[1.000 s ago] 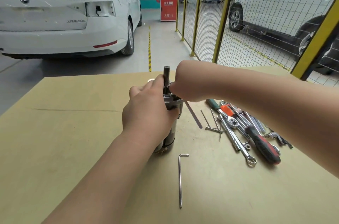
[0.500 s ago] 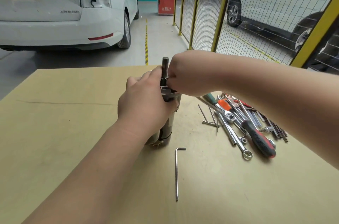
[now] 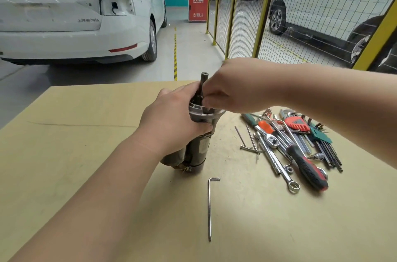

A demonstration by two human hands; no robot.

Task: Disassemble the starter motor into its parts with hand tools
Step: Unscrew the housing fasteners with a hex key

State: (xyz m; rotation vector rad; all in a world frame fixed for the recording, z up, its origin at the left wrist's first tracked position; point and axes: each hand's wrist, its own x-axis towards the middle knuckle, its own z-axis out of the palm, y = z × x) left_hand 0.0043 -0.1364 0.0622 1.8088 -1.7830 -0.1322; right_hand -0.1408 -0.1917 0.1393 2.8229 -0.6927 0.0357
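The starter motor [image 3: 198, 150] stood upright on the tabletop [image 3: 86, 133]. The left hand [image 3: 171, 120] gripped its upper housing with fingers [image 3: 205, 127] wrapped around it. The right hand [image 3: 236, 87] pinched at the base of the protruding shaft [image 3: 203, 81] with curled fingers. A hex key [image 3: 209, 208] lay nearer the camera.
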